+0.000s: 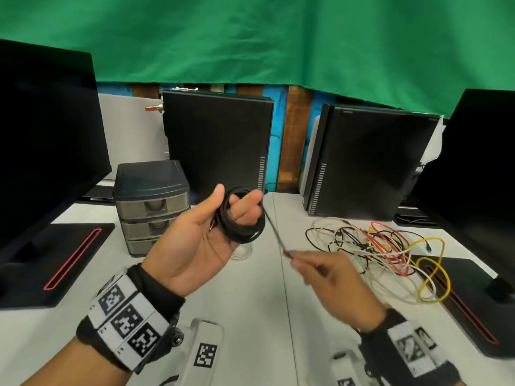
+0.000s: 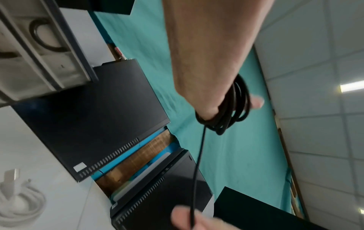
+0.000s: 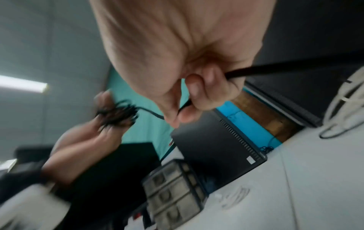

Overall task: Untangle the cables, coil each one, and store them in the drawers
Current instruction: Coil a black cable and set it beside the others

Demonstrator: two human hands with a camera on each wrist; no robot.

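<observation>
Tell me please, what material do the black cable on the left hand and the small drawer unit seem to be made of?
Black cable: probably a rubber or soft plastic jacket, matte; it bends into tight loops around the left hand's fingers without kinking.

Drawer unit: apparently plastic; dark, slightly glossy top with moulded rounded edges, and smoky translucent drawer fronts through which shapes show faintly.

You have a matt black, smooth-sheathed round cable coiled. The three-tier drawer unit reads as smoky translucent plastic with a dark, slightly glossy lid. The white tabletop looks smooth and matt. The green backdrop is creased woven cloth.
</observation>
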